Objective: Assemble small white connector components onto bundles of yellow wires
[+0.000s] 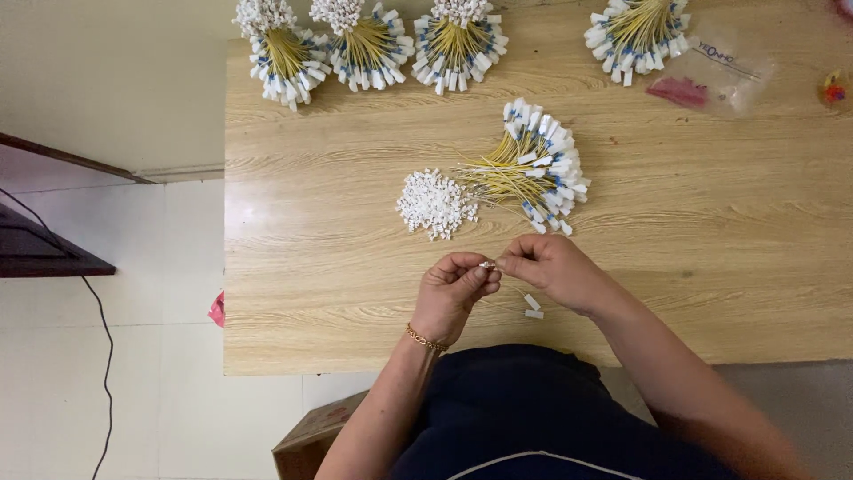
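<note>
My left hand (455, 292) and my right hand (549, 269) meet above the wooden table (711, 249), fingertips pinched together on a small white connector (486, 264). A thin yellow wire runs from it under my right hand to two white tags (533, 308) lying on the table. Just beyond my hands lies a loose bundle of yellow wires with white and blue tags (538, 169), and beside it a heap of small white connectors (434, 204).
Several tied bundles of yellow tagged wires (369, 44) stand along the far edge, another bundle (638, 31) at the far right. A clear plastic bag (711, 76) with something pink lies near it. A cardboard box (311, 440) sits on the floor by my left.
</note>
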